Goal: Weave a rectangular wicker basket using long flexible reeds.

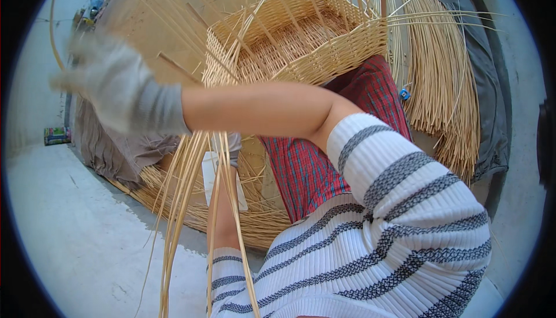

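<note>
My right hand [116,83], in a grey-white glove, is raised at the left, across my body and beside long pale strands; motion blur hides its fingers. Behind my right forearm, only the gloved cuff of my left hand [234,147] shows, among loose strands [182,179] that hang downward; its fingers are hidden. Above my forearm a woven pale rattan basket [341,51] with an open top has upright stakes and long strands sticking out from its rim. It sits by red plaid cloth [370,86] at my lap.
A thick bundle of pale strands [434,86] lies at the right on grey cloth [489,115]. More loose strands lie below at the left, near crumpled brown cloth [110,150]. A small blue object [404,94] is beside the bundle, and a printed can [57,135] stands far left.
</note>
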The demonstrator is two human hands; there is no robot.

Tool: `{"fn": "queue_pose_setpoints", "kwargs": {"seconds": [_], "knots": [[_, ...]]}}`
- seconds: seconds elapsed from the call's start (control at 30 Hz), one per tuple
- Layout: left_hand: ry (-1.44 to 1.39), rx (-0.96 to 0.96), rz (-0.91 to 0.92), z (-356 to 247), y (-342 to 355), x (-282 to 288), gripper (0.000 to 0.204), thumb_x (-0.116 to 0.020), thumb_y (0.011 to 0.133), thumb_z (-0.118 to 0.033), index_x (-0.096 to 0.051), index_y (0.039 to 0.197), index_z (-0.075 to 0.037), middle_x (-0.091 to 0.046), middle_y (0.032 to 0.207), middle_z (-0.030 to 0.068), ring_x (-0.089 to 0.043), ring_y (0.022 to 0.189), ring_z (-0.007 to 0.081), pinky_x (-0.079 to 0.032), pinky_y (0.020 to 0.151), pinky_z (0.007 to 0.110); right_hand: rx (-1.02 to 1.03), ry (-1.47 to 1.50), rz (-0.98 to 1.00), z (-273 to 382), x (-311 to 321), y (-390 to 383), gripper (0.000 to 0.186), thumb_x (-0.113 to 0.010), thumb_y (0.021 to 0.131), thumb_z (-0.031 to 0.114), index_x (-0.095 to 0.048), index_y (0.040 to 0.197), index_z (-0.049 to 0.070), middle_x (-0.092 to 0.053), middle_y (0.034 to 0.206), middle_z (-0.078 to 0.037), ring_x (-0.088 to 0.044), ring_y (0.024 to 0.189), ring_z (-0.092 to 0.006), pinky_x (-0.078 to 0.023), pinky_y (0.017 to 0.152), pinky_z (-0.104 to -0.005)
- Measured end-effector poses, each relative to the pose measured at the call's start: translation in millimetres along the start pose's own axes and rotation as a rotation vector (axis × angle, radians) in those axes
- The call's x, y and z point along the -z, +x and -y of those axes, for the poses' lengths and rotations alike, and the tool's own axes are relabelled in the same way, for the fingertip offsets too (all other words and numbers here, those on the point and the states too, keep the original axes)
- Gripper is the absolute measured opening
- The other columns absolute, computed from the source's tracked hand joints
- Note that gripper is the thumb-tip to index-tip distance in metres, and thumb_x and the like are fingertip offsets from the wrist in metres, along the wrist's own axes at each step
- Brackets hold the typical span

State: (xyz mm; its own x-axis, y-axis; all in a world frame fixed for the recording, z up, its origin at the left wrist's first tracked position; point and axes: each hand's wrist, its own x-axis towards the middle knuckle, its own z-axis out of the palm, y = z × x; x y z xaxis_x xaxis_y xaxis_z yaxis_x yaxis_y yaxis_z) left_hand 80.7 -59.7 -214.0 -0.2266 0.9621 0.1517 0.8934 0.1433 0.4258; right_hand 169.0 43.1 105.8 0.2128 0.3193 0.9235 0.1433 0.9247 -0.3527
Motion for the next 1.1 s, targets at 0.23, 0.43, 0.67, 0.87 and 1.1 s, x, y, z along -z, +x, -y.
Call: {"fn": "queue_pose_setpoints", "kwargs": {"seconds": [0.23, 0.43, 0.67, 0.87, 1.1], "knots": [[0.012, -0.007, -0.050, -8, 4, -8, 0.073, -0.086, 0.068, -0.030, -0.054, 0.131, -0.014, -0.051, 0.070, 0.0056, -0.048, 0.057, 0.0180, -0.045, 0.055, 0.035, -0.380, 0.409, 0.284, -65, 0, -22, 0.048, -0.056, 0.084, 0.001, -0.056, 0.131, 0.013, -0.068, 0.092, -0.014, -0.068, 0.085, -0.0284, -0.054, 0.076, -0.0354], [0.036, -0.044, -0.103, 6, 0, -12, 0.073, -0.086, 0.068, -0.030, -0.053, 0.131, -0.014, -0.049, 0.070, 0.0053, -0.047, 0.056, 0.0179, -0.044, 0.055, 0.035, -0.625, 0.701, 0.458, -112, -13, -44, 0.045, -0.054, 0.084, -0.004, -0.059, 0.127, 0.011, -0.067, 0.097, -0.012, -0.062, 0.073, -0.0216, -0.053, 0.072, -0.0339], [-0.203, 0.053, 0.026, 26, 2, -11, 0.074, -0.087, 0.068, -0.032, -0.053, 0.131, -0.015, -0.049, 0.069, 0.0044, -0.047, 0.055, 0.0182, -0.044, 0.055, 0.035, -0.891, 0.824, 0.381, -129, 148, -171, 0.013, -0.049, 0.096, 0.012, -0.061, 0.094, 0.008, -0.054, 0.080, -0.003, -0.049, 0.062, -0.0159, -0.046, 0.060, -0.0329], [0.068, -0.413, -0.237, 8, 6, 7, 0.071, -0.087, 0.066, -0.035, -0.057, 0.128, -0.018, -0.055, 0.069, 0.0029, -0.051, 0.057, 0.0170, -0.045, 0.054, 0.036, -1.368, 1.274, -0.171, -137, 204, -204, 0.032, -0.051, 0.099, 0.043, -0.057, 0.098, 0.011, -0.054, 0.071, 0.001, -0.053, 0.066, -0.0167, -0.049, 0.066, -0.0362], [-0.086, -0.330, -0.367, -77, -15, 23, 0.048, -0.075, 0.082, -0.023, -0.058, 0.123, -0.003, -0.065, 0.102, 0.0140, -0.064, 0.096, 0.0259, -0.052, 0.085, 0.036, -1.512, 0.663, -0.092, -159, 253, -190, 0.013, -0.064, 0.094, 0.012, -0.057, 0.105, 0.009, -0.070, 0.101, -0.011, -0.069, 0.093, -0.0227, -0.058, 0.078, -0.0352]]}}
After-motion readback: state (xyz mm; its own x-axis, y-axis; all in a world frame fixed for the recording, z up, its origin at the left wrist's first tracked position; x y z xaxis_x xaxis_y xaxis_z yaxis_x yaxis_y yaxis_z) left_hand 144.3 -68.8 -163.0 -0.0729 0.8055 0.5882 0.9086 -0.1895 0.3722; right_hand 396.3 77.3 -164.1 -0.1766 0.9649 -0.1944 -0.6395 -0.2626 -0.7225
